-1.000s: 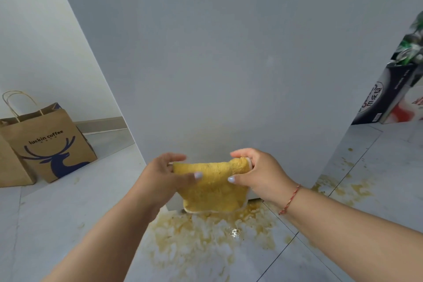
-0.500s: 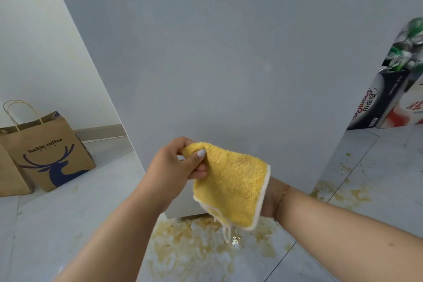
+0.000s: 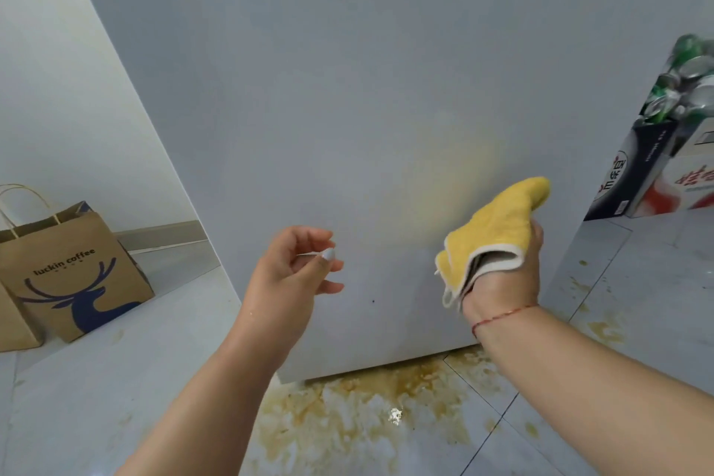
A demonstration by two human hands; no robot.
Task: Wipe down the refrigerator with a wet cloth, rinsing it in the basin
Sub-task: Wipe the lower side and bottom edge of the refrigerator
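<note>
The grey side of the refrigerator (image 3: 367, 108) fills the upper middle of the head view. A folded yellow cloth (image 3: 490, 232) with a white edge lies over the fingers of my right hand (image 3: 506, 278), which holds it up close to the fridge's lower right part. My left hand (image 3: 293, 270) hovers empty in front of the fridge's lower panel, fingers loosely curled, apart from the cloth. No basin is in view.
A brown paper bag (image 3: 73, 270) with a blue deer print stands on the floor at left by the white wall. Boxes holding cans (image 3: 664, 151) stand at right. A brownish stain (image 3: 367, 413) spreads over the tiles below the fridge.
My left hand has let go of the cloth and drawn back to the left. My right hand has carried the cloth up and to the right, toward the fridge side.
</note>
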